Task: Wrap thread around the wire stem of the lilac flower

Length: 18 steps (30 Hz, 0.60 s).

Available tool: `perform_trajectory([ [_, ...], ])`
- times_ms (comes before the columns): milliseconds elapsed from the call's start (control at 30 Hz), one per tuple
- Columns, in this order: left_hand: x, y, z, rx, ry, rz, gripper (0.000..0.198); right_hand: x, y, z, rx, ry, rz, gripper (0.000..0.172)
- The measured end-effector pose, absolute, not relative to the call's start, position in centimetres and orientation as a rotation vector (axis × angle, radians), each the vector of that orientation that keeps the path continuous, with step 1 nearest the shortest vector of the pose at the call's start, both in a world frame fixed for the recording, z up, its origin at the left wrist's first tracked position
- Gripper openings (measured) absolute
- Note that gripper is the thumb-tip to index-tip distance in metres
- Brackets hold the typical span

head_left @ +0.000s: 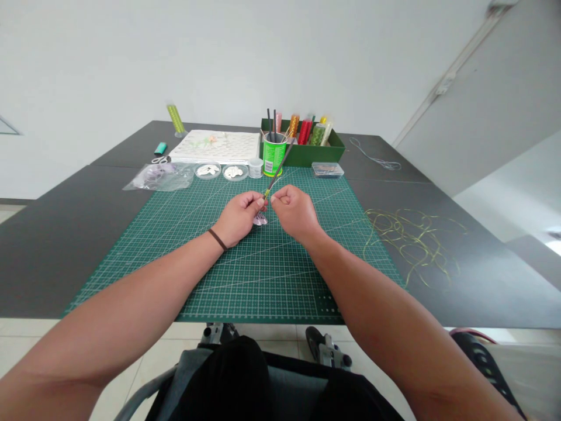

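Note:
My left hand (240,217) pinches a thin dark stick (281,165) that slants up and to the right. Yellow-green thread (267,193) is wound round the stick just above my fingertips. Below those fingers a pale purple petal-like piece (260,218) pokes out; how it joins the stick is hidden by my hand. Close on the right, my right hand (297,211) is closed in a pinch beside the wound part. Whatever lies between its fingers is too small to make out. Both hands are above the green cutting mat (263,269).
Behind the hands stand a green can (274,156) with sticks, a dark green box (322,155) of coloured spools, and two dishes of white pieces (235,172). A plastic bag (164,177) and scissors (161,159) lie left. Loose yellow-green thread (416,240) tangles at right.

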<state>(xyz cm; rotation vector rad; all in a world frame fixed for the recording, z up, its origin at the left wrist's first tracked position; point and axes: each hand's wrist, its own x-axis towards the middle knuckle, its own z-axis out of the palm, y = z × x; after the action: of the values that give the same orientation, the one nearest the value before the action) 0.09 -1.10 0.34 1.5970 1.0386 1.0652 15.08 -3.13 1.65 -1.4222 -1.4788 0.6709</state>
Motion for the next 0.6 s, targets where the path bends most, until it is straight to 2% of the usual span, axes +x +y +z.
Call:
perform_trajectory([
  [400,0.19,-0.91,0.17,1.512,0.986,0.999,0.017,15.3,-2.78,1.21,-1.41,-1.455,0.735,0.011],
  [600,-0.27,-1.23,0.92,1.818,1.08,0.93,0.02,15.43,-2.73,1.19,-1.405,-1.438,0.744,0.011],
])
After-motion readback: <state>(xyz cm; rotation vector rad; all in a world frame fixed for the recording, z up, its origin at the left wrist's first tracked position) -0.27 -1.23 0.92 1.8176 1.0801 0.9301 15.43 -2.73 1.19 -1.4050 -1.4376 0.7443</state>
